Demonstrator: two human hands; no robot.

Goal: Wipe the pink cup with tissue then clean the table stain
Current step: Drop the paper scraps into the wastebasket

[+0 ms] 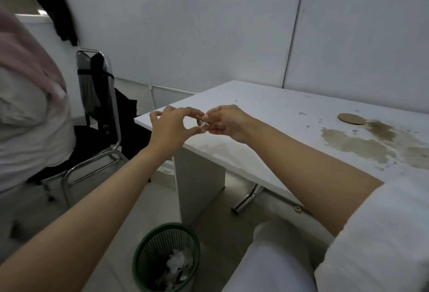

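head view. both hands meet above the near left corner of the white table (267,110). the left hand (171,126) pinches a small, brown-soiled scrap of tissue (201,121) between thumb and forefinger, its other fingers spread loosely above. the right hand (228,122), fingers curled, grips the opposite side of the same scrap with its fingertips. the scrap hangs between the two hands, clear of the table top.

the stain (362,145), a wide brown puddle with scattered droplets round it, lies on the right part of the table, well apart from the hands. a round brown coaster (351,118) lies flat on the table at the far edge of the stain, touching it.

on the floor in front of the table's left end stands a green mesh bin (148,245) holding crumpled tissues (180,264). left of the table stands a metal-framed chair (92,87) draped with dark cloth. further left of the table a second person (30,117) in a white garment shows in part.
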